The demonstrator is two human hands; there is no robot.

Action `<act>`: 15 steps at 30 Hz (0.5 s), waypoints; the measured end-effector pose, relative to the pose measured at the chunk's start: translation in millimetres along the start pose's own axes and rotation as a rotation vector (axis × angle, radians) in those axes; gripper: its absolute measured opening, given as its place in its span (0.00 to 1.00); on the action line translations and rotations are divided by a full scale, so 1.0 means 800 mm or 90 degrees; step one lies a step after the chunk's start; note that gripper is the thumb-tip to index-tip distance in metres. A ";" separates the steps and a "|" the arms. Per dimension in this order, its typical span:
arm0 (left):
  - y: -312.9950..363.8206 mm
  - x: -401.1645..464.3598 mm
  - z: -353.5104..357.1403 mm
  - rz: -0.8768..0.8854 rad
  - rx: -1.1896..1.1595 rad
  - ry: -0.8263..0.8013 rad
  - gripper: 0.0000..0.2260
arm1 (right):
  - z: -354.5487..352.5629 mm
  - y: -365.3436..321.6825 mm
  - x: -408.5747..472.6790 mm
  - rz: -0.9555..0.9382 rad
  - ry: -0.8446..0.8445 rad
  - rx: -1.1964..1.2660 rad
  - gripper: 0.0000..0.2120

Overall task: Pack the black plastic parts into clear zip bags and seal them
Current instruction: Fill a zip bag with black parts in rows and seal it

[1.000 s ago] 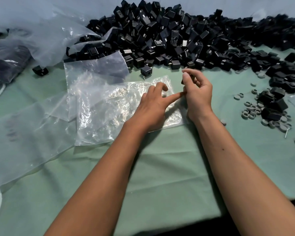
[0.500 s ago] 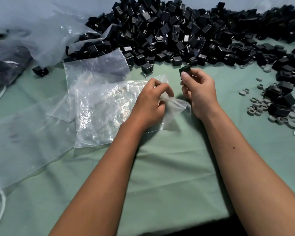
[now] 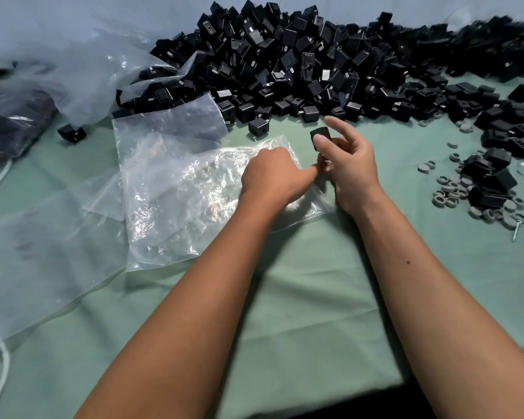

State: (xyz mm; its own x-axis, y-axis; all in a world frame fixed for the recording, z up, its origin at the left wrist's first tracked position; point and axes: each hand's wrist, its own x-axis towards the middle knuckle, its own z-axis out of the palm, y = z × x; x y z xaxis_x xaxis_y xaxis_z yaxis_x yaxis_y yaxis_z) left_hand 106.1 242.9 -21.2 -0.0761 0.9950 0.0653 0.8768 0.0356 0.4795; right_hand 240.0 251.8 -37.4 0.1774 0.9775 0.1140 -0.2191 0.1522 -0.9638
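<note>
the black plastic part [image 3: 320, 135] we care about sits pinched in our right hand [image 3: 350, 167], thumb against its near face and a curled finger behind it, index finger stretched out toward one o'clock. it is lifted clear of the worktop [image 3: 300, 297], just above and at about one o'clock from the mouth corner of the clear zip bag [image 3: 194, 192]. that bag lies flat, its long axis running from eight o'clock near our left forearm up to two o'clock, where its open end meets both hands.

our left hand [image 3: 273, 179] is clenched on the bag's film at that end, knuckles up, thumb tip touching the lower fingers of the right hand; whether those lower fingers also pinch the film we cannot tell. so the part has only a short drop toward seven o'clock to enter the bag, and the right grip is the nearer one. we judge the mouth must be spread first, since the film looks closed there.

farther out, the pile of black parts [image 3: 300, 62] spreads across twelve o'clock, more empty bags [image 3: 43, 246] lie at nine o'clock, and grey rings [image 3: 449, 195] lie at three o'clock.
</note>
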 end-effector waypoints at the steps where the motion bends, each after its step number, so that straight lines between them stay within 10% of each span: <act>1: 0.005 0.002 -0.002 -0.005 0.033 -0.014 0.23 | 0.000 -0.001 0.000 -0.003 -0.005 0.012 0.14; 15: -0.035 -0.015 -0.036 -0.051 -0.218 -0.098 0.08 | 0.002 -0.012 -0.009 -0.015 -0.158 -0.127 0.08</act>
State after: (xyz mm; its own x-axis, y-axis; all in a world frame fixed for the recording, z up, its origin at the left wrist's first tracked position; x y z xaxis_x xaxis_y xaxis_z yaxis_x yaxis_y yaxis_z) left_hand 68.9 227.1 -10.2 -0.0423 0.9937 -0.1037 0.6594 0.1057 0.7443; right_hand 239.4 243.7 -28.9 -0.0645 0.9835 0.1691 -0.0201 0.1681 -0.9856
